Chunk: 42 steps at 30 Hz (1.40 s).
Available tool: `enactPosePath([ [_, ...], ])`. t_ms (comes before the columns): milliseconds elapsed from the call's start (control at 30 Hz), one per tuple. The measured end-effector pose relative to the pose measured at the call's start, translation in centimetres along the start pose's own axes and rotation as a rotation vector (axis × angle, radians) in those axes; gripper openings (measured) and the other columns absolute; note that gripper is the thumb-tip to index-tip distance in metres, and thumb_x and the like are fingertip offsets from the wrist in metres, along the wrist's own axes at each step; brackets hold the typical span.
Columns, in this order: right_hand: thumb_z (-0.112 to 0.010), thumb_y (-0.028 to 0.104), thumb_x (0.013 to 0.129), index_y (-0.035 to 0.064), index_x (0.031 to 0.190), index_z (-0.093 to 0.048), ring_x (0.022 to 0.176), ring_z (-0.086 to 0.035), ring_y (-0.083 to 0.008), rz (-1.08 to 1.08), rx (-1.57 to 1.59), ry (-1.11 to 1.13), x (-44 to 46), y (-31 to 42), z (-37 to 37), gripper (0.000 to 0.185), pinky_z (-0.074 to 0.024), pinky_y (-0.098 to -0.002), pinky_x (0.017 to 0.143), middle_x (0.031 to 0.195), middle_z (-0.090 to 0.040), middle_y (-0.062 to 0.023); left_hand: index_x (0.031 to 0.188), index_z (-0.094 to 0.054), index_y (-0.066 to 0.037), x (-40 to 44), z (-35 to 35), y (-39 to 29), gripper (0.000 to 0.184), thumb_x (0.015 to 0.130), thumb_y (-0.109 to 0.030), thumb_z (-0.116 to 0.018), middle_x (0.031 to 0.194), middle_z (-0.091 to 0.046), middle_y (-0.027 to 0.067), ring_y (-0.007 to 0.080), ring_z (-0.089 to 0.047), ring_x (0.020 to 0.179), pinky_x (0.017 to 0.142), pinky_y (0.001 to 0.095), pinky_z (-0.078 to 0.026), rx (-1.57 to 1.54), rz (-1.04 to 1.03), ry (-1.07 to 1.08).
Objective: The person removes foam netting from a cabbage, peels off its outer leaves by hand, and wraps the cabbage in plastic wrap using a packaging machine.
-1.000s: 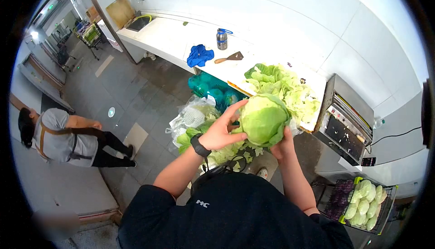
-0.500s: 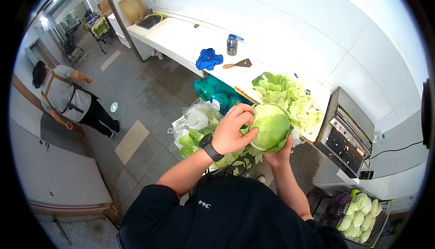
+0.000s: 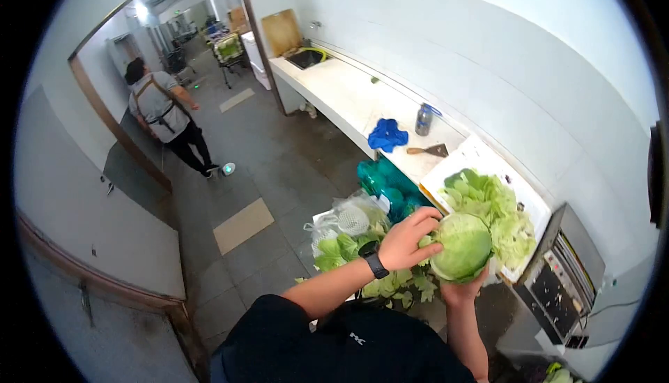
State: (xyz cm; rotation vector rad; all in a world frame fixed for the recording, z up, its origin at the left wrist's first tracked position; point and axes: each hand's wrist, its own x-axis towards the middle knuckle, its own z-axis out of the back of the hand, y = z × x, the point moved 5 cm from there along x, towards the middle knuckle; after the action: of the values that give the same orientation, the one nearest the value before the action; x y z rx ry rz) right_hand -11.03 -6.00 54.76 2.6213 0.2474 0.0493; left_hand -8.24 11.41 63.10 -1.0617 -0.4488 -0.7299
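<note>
A round green cabbage (image 3: 461, 247) is held up in front of my body, near the end of the counter. From below, my right hand (image 3: 465, 289) cups it, its fingers mostly hidden under the head. My left hand (image 3: 411, 239), with a dark watch at the wrist, grips the cabbage's left side, thumb and fingers at its outer leaves. Just behind it, loose cabbage leaves (image 3: 495, 209) are heaped on a white tray (image 3: 481, 156). Under my left forearm are more green leaves (image 3: 341, 252) and white foam netting (image 3: 350, 220).
On the counter (image 3: 341, 87) lie a blue cloth (image 3: 387, 135), a bottle (image 3: 424, 119) and a scraper (image 3: 428, 150). A teal net bag (image 3: 390, 184) hangs below its edge. A metal machine (image 3: 564, 271) stands at right. Another person (image 3: 167, 108) walks at far left.
The view has swung left, so the cabbage and counter sit further right and lower. Both hands stay on the cabbage. The other person has walked further away.
</note>
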Motion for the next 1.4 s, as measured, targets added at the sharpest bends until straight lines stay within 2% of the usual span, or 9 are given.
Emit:
enactPosePath([
  [233,-0.04,0.073,0.089,0.0216,0.144,-0.043,0.115,-0.059,-0.0307,-0.174,0.028,-0.011,2.6,-1.8,0.0,0.075,-0.0591,-0.0511,0.065,0.138,-0.052,-0.007,0.102,-0.056,-0.004,-0.3,2.0,2.0,0.023,0.085,-0.016,-0.065,0.107,-0.058,0.0137,0.0363,-0.058,0.099,0.085,0.042,-0.049,0.162,-0.012,0.0],
  [800,-0.032,0.078,0.086,0.0233,0.13,-0.056,0.098,-0.067,-0.0282,-0.457,0.101,-0.125,4.3,-5.4,-6.0,0.074,-0.0598,-0.0462,0.067,0.118,-0.064,-0.0039,0.064,-0.048,0.001,0.7,5.5,-0.3,0.021,0.078,0.002,-0.064,0.075,-0.051,0.0121,0.0258,-0.052,0.063,0.055,0.0325,-0.042,0.112,-0.086,-0.595],
  [867,-0.05,0.067,0.088,0.021,0.138,-0.046,0.11,-0.062,-0.027,-0.43,0.193,-0.013,4.0,-5.5,-6.9,0.068,-0.0595,-0.0463,0.078,0.129,-0.057,-0.0057,0.064,-0.047,0.002,0.4,6.3,-0.1,0.02,0.077,0.004,-0.063,0.074,-0.051,0.0123,0.0262,-0.051,0.062,0.055,0.0331,-0.042,0.129,-0.068,-0.695],
  [967,-0.078,0.025,0.079,0.0231,0.15,-0.016,0.132,-0.045,-0.023,0.334,-0.802,0.166,3.5,-5.2,-8.7,0.094,-0.0504,-0.0464,0.098,0.151,-0.032,-0.0053,0.065,-0.045,0.0,0.3,7.6,0.8,0.024,0.086,0.0,-0.056,0.072,-0.053,0.0078,0.0197,-0.05,0.063,0.057,0.0314,-0.039,0.298,-0.092,-0.965],
  [1000,-0.072,0.044,0.084,0.0237,0.148,-0.027,0.128,-0.049,-0.0276,0.459,-0.995,0.153,3.7,-5.1,-9.6,0.081,-0.0525,-0.0485,0.094,0.147,-0.04,-0.0081,0.066,-0.045,-0.004,0.3,8.6,1.5,0.026,0.09,-0.005,-0.054,0.069,-0.051,0.0053,0.0163,-0.05,0.061,0.055,0.0286,-0.038,0.149,0.102,-1.12],
  [1067,-0.055,0.065,0.088,0.0212,0.144,-0.04,0.125,-0.052,-0.031,-0.18,0.242,0.037,4.8,-6.4,-9.9,0.073,-0.0544,-0.0494,0.09,0.142,-0.048,-0.0101,0.07,-0.047,-0.01,0.3,9.7,3.2,0.028,0.097,-0.018,-0.048,0.063,-0.047,0.0032,0.0121,-0.045,0.054,0.048,0.0263,-0.036,-0.441,0.347,-1.249],
  [1133,-0.041,0.072,0.091,0.0204,0.147,-0.038,0.125,-0.053,-0.0325,-0.277,0.282,0.024,6.0,-5.9,-9.6,0.077,-0.0504,-0.0493,0.099,0.147,-0.045,-0.0097,0.073,-0.048,-0.01,0.3,11.2,3.3,0.029,0.099,-0.022,-0.049,0.063,-0.045,0.0028,0.0112,-0.042,0.052,0.045,0.0265,-0.034,-0.608,0.313,-1.268],
  [1300,-0.042,0.068,0.094,0.0132,0.147,-0.038,0.128,-0.053,-0.0343,-0.113,0.039,0.01,7.1,-3.4,-8.0,0.076,-0.0517,-0.0542,0.096,0.146,-0.047,-0.012,0.107,-0.064,-0.003,-2.9,10.7,8.6,0.025,0.1,-0.021,-0.047,0.124,-0.057,0.0192,0.0357,-0.053,0.118,0.098,0.0457,-0.042,0.476,0.379,-0.498],
  [1400,-0.039,0.06,0.1,0.0119,0.148,-0.037,0.131,-0.051,-0.0323,0.014,-0.065,0.041,6.0,-4.3,-7.4,0.068,-0.0481,-0.0512,0.102,0.148,-0.045,-0.0121,0.15,-0.03,-0.009,-1.8,5.7,3.9,0.073,0.084,-0.005,-0.061,0.146,-0.042,0.0169,0.0339,-0.042,0.136,0.113,0.0434,-0.033,-0.331,0.433,-0.37],
])
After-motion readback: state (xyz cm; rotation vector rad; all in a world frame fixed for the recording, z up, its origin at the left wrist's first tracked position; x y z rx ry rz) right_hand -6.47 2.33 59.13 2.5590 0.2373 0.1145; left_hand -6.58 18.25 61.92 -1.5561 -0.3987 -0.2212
